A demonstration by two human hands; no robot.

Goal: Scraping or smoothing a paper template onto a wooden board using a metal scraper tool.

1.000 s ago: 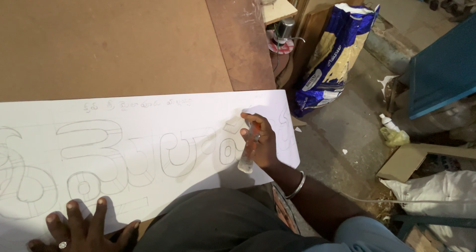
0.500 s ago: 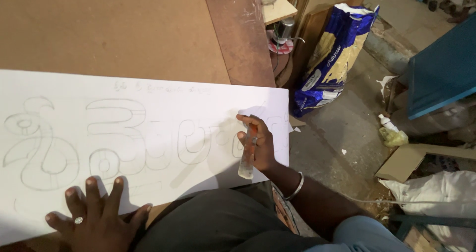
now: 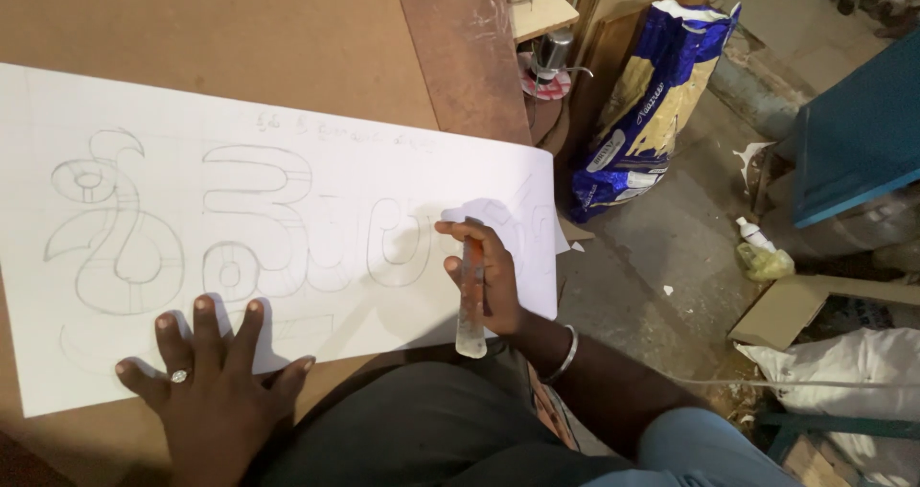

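Note:
A large white sheet (image 3: 383, 94) with big pencil-outlined letter shapes lies on a brown board (image 3: 211, 27). My left hand (image 3: 216, 386) presses flat on the sheet's near edge, fingers spread, a ring on one finger. My right hand (image 3: 489, 276) rests on the sheet's right end and grips a short clear plastic ruler (image 3: 470, 329), which points down toward me. A metal bangle sits on my right wrist.
A blue and gold sack (image 3: 647, 104) leans by the board's right edge. A blue table (image 3: 858, 132), a cardboard box (image 3: 800, 305), a white sack (image 3: 848, 367) and a small bottle (image 3: 752, 233) are on the concrete floor to the right.
The view has shifted so the sheet sits further right and more letters show. My left hand has slid right and up onto the sheet. My right hand keeps hold of the ruler.

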